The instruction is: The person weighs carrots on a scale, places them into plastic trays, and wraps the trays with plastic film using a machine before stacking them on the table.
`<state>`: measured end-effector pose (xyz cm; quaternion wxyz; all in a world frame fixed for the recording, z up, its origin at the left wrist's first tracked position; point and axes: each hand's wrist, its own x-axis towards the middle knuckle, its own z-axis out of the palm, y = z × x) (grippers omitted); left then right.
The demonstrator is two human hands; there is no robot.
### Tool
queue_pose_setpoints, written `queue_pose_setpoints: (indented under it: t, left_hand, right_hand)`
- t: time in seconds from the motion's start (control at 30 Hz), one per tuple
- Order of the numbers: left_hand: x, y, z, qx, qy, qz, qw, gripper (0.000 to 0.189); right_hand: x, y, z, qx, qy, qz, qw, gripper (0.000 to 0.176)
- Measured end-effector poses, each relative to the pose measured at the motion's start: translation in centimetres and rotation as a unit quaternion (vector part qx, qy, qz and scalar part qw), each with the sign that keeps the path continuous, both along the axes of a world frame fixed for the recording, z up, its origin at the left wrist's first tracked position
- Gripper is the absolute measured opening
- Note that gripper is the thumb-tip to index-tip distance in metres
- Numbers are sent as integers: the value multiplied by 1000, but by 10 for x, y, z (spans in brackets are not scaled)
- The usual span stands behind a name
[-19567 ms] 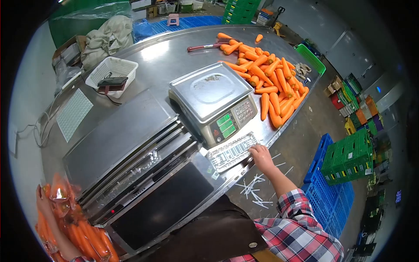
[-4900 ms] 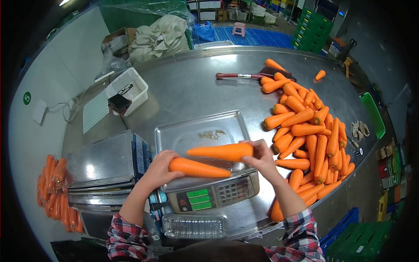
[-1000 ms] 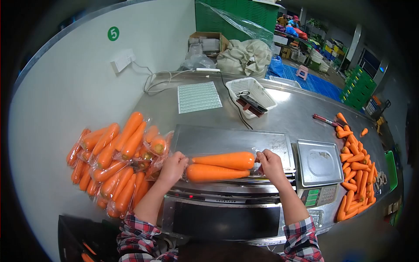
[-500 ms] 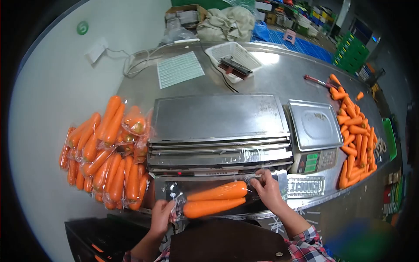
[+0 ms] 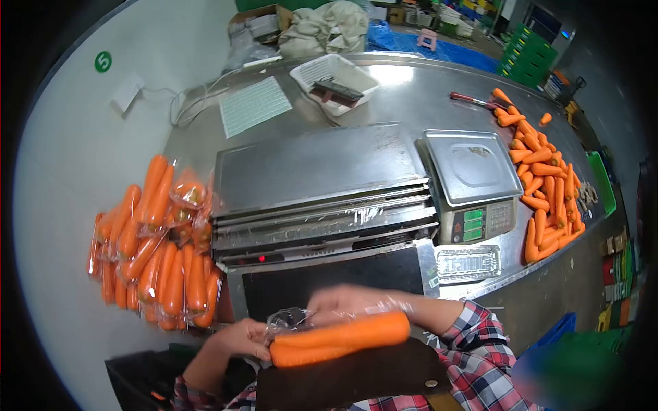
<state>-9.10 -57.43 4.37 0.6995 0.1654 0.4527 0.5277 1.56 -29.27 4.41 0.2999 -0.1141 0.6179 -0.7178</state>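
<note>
From the head camera, looking down, a pair of carrots (image 5: 343, 338) in clear film (image 5: 291, 319) is held at the front of a metal bench (image 5: 404, 75), just above a dark apron (image 5: 349, 377). The left hand (image 5: 241, 338) is nearly closed, fingers and thumb pinching the gathered film at the carrots' left end. The right hand (image 5: 343, 303) reaches across behind the carrots, beside the film; it is blurred, so how far it is open, and whether it grips anything, cannot be told. Beyond the hands is a wrapping machine (image 5: 319, 168) with a black plate (image 5: 336, 282) at its front and a small red light. On the left lies a heap of film-wrapped carrots (image 5: 154, 253). To the machine's right are a scale (image 5: 473, 168) with green displays and, in front of it, a clear plastic tray (image 5: 469, 263). Farther right, loose carrots (image 5: 548, 178) spread along the bench. A white basket (image 5: 336, 72) and a patterned sheet (image 5: 256, 107) lie behind the machine.
</note>
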Motion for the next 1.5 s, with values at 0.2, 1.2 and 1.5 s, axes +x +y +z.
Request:
queue_pose_setpoints:
  t: [0.2,1.2,1.5]
  left_hand:
    - [-23,61,50,-39,372,254,892,8]
    - [-179,-69,27,8,391,701,596,63]
    - [-147,-21,-71,-132,368,613,686,67]
  right_hand:
    - [9,-32,5,-93,-150,52,983,36]
    - [22,16,-33,-20,-23,-390,920,31]
    - [106,172,-39,431,199,-663,578,20]
